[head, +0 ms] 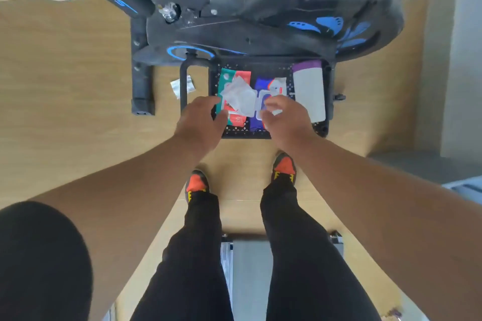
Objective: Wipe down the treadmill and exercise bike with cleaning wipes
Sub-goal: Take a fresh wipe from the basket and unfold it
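Centrally, left hand (200,122) held a white wipe (238,98); right hand (285,117) pinched the blue wipe pack (260,86) in the black basket (260,134).

Black basket (266,135) on the wood floor (65,112) is packed — two wipe packs (238,78) side by side, white bottle (309,91) along its 3 o'clock wall, little bare room inside. Exercise bike (234,31) frame hangs right over the basket's 12 o'clock rim, blocking entry from there. Bike's rear foot (142,86) stands at 9 o'clock, a crumpled wipe (182,86) between. Open floor at 6 o'clock — reach in from that side or above.
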